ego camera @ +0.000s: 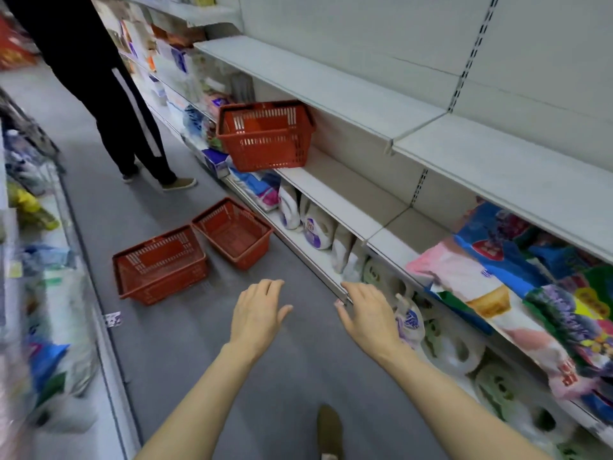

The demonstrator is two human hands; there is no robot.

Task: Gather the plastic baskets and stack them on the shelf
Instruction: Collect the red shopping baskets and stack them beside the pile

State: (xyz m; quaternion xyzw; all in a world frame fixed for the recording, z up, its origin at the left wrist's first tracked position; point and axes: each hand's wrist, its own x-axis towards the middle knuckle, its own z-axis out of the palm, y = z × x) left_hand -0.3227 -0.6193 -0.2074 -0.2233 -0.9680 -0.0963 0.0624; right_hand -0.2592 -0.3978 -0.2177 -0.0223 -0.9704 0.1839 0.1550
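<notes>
3 baskets: one (265,136) on shelf (335,190), two (161,263) (234,232) on floor (185,343) side by side.
L hand (257,313): my fingers open, holding nothing.
R hand (370,315): same, near shelf edge.

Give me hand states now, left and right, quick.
Left hand: open, fingers relaxed, holding nothing.
Right hand: open, fingers spread, holding nothing.

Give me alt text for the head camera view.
Two open hands, left hand and right hand, reach toward two red baskets on the aisle floor; a third basket sits on the shelf.
</notes>
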